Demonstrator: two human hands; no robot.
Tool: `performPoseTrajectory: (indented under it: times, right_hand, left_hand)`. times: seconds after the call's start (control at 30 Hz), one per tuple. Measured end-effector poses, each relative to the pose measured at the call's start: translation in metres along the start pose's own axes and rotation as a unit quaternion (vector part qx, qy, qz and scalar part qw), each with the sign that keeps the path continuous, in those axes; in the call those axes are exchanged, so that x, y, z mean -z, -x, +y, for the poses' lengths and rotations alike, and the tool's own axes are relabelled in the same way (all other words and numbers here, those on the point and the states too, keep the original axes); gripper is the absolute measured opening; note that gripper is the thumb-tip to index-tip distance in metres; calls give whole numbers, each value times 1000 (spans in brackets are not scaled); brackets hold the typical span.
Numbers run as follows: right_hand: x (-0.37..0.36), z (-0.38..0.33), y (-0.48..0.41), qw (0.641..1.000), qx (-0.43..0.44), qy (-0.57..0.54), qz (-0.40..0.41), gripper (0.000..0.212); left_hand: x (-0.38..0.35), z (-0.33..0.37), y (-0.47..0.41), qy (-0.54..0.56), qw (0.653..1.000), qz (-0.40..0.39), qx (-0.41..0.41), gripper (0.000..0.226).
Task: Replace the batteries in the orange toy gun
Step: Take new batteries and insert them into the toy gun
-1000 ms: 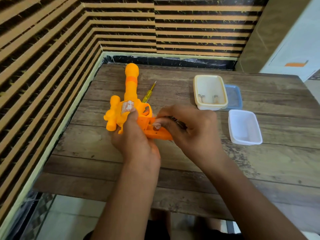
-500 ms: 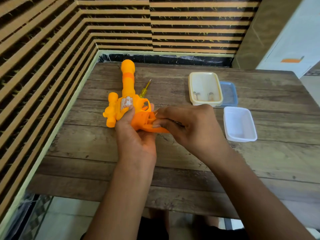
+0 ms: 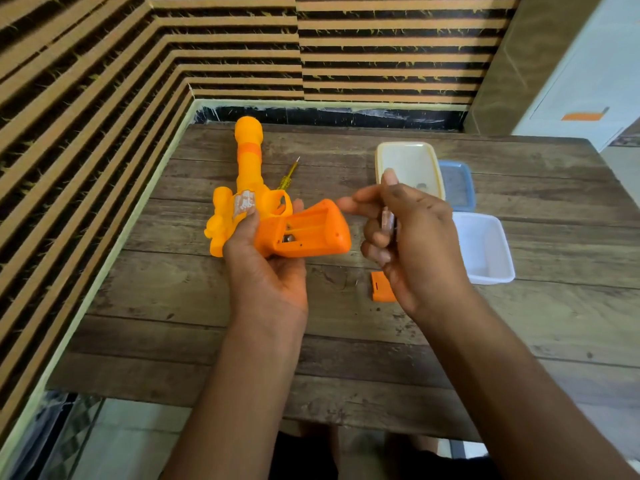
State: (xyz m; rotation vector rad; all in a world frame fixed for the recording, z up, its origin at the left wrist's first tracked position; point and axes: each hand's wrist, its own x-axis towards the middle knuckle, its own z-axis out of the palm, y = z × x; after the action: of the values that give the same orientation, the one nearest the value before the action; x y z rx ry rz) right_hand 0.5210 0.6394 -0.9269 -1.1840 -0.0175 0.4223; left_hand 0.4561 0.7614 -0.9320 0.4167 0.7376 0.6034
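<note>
The orange toy gun (image 3: pixel 247 188) lies with its barrel pointing away from me. My left hand (image 3: pixel 266 251) grips its handle, tilted so the open battery compartment (image 3: pixel 304 226) faces up; a metal contact shows inside and the slots look bare. My right hand (image 3: pixel 405 233) is just right of the handle and holds batteries (image 3: pixel 387 221) in its curled fingers. The orange battery cover (image 3: pixel 381 285) lies on the wooden table (image 3: pixel 346 341), partly under my right hand.
A yellow-handled screwdriver (image 3: pixel 289 174) lies behind the gun. A cream tray (image 3: pixel 408 164) stands at the back right, holding a small item, with a blue lid (image 3: pixel 457 183) beside it. A white tray (image 3: pixel 485 247) sits nearer. A striped wall borders the table's left and far edges.
My right hand has come away from the handle to the right with batteries in it. The compartment now shows open, and the cover lies on the table.
</note>
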Motion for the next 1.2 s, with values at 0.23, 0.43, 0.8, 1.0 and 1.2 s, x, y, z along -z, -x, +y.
performPoseTrajectory:
  times: [0.23, 0.43, 0.8, 1.0, 1.2]
  right_hand:
    - [9, -9, -2, 984, -159, -84, 0, 28]
    - [14, -11, -2, 986, -155, -55, 21, 22]
    - [7, -7, -2, 982, 133, 135, -28, 29]
    - [-1, 6, 6, 914, 269, 295, -80, 20]
    - [0, 7, 3, 901, 260, 339, -68, 20]
  left_hand:
    - [-2, -1, -1, -1, 1000, 6, 4, 32]
    - [-3, -1, -3, 0, 1000, 11, 4, 29]
    - [-2, -6, -5, -7, 1000, 10, 8, 31]
    - [-2, -11, -6, -26, 1000, 3, 15, 38]
    - [3, -11, -11, -17, 999, -9, 25, 40]
